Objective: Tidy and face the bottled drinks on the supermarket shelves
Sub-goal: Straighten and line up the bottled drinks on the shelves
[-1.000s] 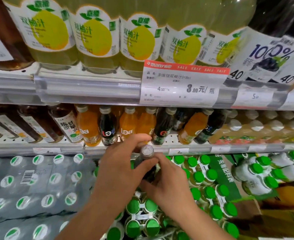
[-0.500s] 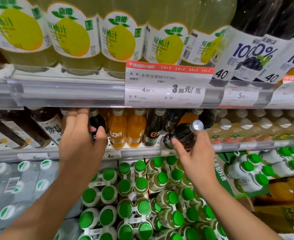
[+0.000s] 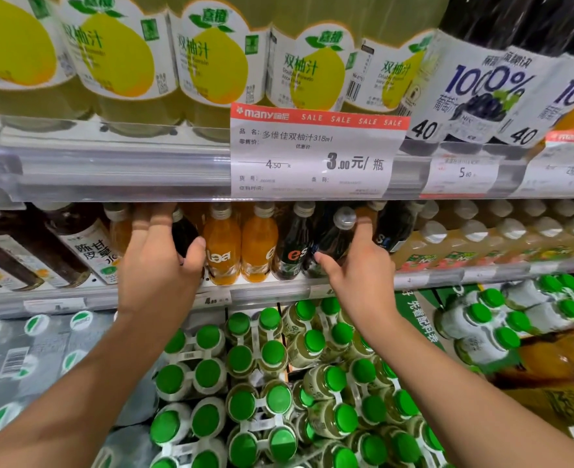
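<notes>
Two hands grip small dark glass bottles on the middle shelf [image 3: 272, 292]: left hand [image 3: 159, 265] round one [image 3: 182, 233] at 9 o'clock, right hand [image 3: 363, 265] round a tilted silver-capped one [image 3: 334, 236] at 3 o'clock.

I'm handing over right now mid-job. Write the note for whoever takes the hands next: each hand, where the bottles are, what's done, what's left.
Left hand: grips a dark bottle on the middle shelf, beside the orange bottles.
Right hand: holds a dark silver-capped bottle, tilted, at the shelf front among other dark bottles.
Done: orange bottles stand upright, labels forward.
Left: stand the tilted bottle upright in the dark row, settle the left-hand bottle, turn labels forward. Rows behind are hidden; check them.
</notes>
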Available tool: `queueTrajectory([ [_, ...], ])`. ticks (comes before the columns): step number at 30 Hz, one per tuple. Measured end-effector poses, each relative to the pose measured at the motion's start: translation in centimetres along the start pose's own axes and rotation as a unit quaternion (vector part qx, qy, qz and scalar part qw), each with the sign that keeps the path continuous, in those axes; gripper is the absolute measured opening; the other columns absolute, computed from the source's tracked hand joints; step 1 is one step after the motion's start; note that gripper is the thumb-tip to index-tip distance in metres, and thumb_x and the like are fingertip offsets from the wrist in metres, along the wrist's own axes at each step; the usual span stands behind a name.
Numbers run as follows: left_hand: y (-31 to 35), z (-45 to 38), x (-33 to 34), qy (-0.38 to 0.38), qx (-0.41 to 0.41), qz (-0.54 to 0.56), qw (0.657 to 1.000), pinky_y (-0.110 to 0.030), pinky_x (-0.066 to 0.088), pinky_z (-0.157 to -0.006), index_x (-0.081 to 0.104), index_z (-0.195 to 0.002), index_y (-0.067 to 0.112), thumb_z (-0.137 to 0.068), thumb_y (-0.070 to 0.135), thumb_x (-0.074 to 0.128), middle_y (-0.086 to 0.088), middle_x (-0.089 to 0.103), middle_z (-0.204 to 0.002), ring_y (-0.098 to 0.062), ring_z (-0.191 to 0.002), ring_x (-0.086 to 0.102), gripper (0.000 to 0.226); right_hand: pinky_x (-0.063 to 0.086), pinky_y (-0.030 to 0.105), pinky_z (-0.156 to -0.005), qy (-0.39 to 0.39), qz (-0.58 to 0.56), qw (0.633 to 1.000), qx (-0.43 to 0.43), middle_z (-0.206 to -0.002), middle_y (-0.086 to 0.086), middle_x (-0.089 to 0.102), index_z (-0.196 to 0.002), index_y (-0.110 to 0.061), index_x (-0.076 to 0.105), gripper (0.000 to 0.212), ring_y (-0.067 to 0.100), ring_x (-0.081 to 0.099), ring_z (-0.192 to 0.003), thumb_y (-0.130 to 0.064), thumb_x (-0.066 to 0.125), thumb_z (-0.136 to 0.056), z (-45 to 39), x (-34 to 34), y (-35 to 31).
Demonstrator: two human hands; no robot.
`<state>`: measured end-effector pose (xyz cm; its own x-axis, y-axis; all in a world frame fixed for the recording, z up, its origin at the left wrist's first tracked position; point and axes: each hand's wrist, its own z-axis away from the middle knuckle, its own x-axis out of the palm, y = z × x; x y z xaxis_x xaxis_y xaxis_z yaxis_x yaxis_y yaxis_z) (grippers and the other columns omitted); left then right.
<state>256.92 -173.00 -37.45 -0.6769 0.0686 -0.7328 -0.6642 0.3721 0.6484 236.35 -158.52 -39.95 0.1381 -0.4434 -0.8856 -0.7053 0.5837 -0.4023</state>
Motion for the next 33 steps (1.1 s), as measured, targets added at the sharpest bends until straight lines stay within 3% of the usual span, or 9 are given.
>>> queueTrajectory([
  [2,-0.4,0.0,0.2,-0.003,0.005,-0.011,1.0,-0.039,0.033,-0.077,0.053,-0.115,0.0,-0.094,0.023,0.065,-0.012,0.045,-0.099,-0.03,-0.089,0.041,0.033,0.042,0.035,-0.059,0.004,0.045,0.999,-0.016,-0.075,0.001,0.064,-0.135,-0.009,0.037,0.068,0.031,0.067,-0.073,-0.05,0.07,-0.092,0.0,-0.1,0.3],
  [6,-1.3,0.0,0.6,-0.004,0.031,-0.035,0.999,-0.042,0.035,-0.074,0.05,-0.128,-0.002,-0.095,0.018,0.065,-0.024,0.052,-0.107,-0.042,-0.091,0.05,0.042,0.048,0.037,-0.054,0.009,0.12,0.993,-0.009,-0.066,-0.004,0.051,-0.129,-0.017,0.038,0.07,0.035,0.067,-0.07,-0.07,0.061,-0.088,-0.3,-0.5,0.4],
  [10,-1.9,-0.3,0.7,0.022,0.089,-0.047,0.995,-0.041,0.035,-0.066,0.054,-0.121,-0.003,-0.096,0.009,0.062,-0.019,0.048,-0.089,-0.04,-0.077,0.049,0.029,0.038,0.035,-0.058,-0.028,0.098,0.994,0.028,-0.067,-0.002,0.051,-0.106,-0.013,0.047,0.057,0.034,0.06,-0.071,-0.063,0.067,-0.089,-1.6,-0.7,0.1],
  [13,-2.3,-0.6,0.8,0.041,0.127,-0.071,0.989,-0.043,0.037,-0.061,0.057,-0.118,-0.005,-0.092,0.0,0.066,-0.026,0.054,-0.082,-0.044,-0.071,0.053,0.028,0.038,0.036,-0.061,-0.062,0.066,0.996,0.021,-0.064,0.001,0.051,-0.089,-0.012,0.043,0.055,0.035,0.058,-0.073,-0.06,0.071,-0.087,-3.0,-1.3,0.2],
  [16,-2.7,-0.8,0.9,0.053,0.126,-0.077,0.988,-0.049,0.045,-0.061,0.057,-0.115,-0.008,-0.089,-0.002,0.069,-0.03,0.056,-0.081,-0.048,-0.069,0.055,0.028,0.039,0.036,-0.063,-0.095,0.079,0.992,0.001,-0.06,-0.002,0.045,-0.093,-0.012,0.041,0.058,0.037,0.062,-0.079,-0.06,0.072,-0.086,-4.0,-1.8,0.4],
  [22,-2.8,-1.0,1.1,0.06,0.132,-0.094,0.985,-0.05,0.046,-0.061,0.057,-0.11,-0.008,-0.09,-0.001,0.069,-0.031,0.056,-0.081,-0.049,-0.069,0.056,0.024,0.05,0.038,-0.069,-0.123,0.073,0.99,0.002,-0.065,0.002,0.053,-0.092,-0.011,0.047,0.057,0.035,0.062,-0.081,-0.061,0.073,-0.084,-4.2,-2.3,0.6],
  [28,-2.9,-1.1,1.2,0.075,0.143,-0.103,0.982,-0.049,0.046,-0.057,0.056,-0.112,-0.008,-0.088,-0.002,0.07,-0.033,0.056,-0.081,-0.05,-0.065,0.056,0.028,0.056,0.045,-0.078,-0.129,0.041,0.991,0.001,-0.086,0.012,0.068,-0.118,-0.009,0.055,0.064,0.039,0.063,-0.091,-0.056,0.077,-0.083,-4.3,-2.8,0.7],
  [30,-3.0,-1.1,1.3,0.079,0.145,-0.108,0.98,-0.049,0.047,-0.055,0.056,-0.11,-0.009,-0.087,-0.002,0.071,-0.032,0.056,-0.08,-0.049,-0.064,0.056,0.028,0.055,0.045,-0.076,-0.117,0.032,0.992,-0.019,-0.083,0.008,0.067,-0.123,-0.011,0.052,0.059,0.037,0.064,-0.088,-0.053,0.073,-0.086,-3.6,-3.1,1.3],
  [33,-2.9,-1.0,1.3,0.08,0.14,-0.111,0.981,-0.046,0.045,-0.053,0.058,-0.108,-0.009,-0.086,-0.003,0.073,-0.032,0.057,-0.08,-0.048,-0.063,0.057,0.027,0.047,0.039,-0.063,-0.037,0.006,0.998,-0.046,-0.076,0.01,0.067,-0.128,-0.009,0.051,0.048,0.039,0.064,-0.076,-0.037,0.068,-0.093,-2.1,-4.2,2.6],
])
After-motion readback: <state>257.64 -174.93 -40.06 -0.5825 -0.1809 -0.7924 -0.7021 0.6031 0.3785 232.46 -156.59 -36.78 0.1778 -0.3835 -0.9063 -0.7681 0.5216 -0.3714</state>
